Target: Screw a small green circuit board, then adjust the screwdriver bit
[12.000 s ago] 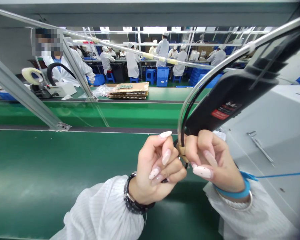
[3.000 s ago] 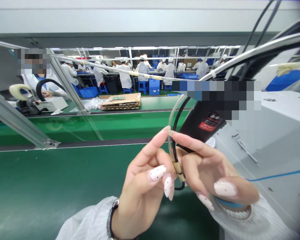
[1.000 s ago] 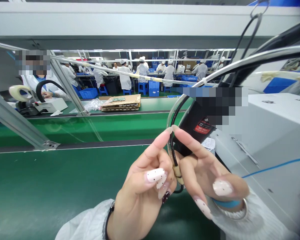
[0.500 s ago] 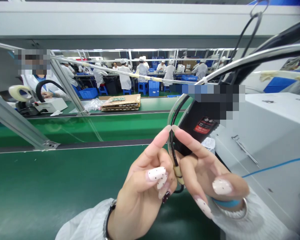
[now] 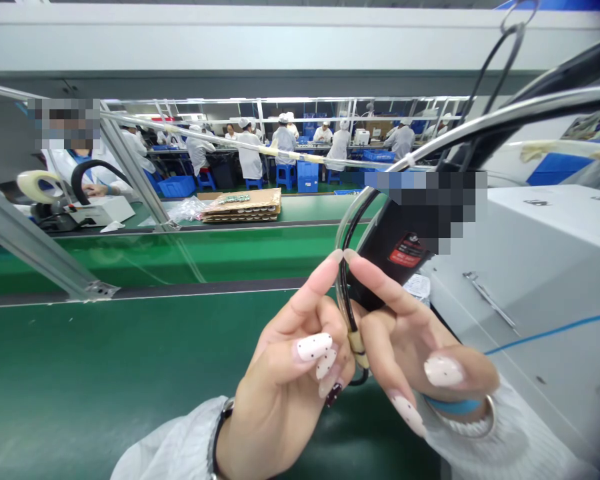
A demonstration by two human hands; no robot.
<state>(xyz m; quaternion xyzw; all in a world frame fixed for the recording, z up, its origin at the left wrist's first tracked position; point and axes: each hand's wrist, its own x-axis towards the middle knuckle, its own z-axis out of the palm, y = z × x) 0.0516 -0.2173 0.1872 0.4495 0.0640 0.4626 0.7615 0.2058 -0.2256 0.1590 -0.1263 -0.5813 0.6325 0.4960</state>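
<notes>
My left hand [image 5: 290, 373] and my right hand [image 5: 420, 347] are raised above the green work surface [image 5: 105, 373]. Their index fingers stretch upward, and the two tips meet or nearly meet. On my left hand the other fingers curl in beside the thumb; on my right the thumb stands apart. I see nothing held in either hand. Between and behind them runs a black cable [image 5: 349, 307] alongside a clear tube, bound with yellowish tape [image 5: 357, 347]. Whether the hands touch it, I cannot tell. Just behind my right hand stands a black device with a red label [image 5: 407, 250].
A white machine housing [image 5: 545, 247] with a metal latch and a blue cord [image 5: 555, 333] stands on the right. Beyond the green ledge lies a stack of cardboard trays [image 5: 243, 207]. A metal post [image 5: 135, 167] rises at left, near a seated co-worker. Several people work farther back.
</notes>
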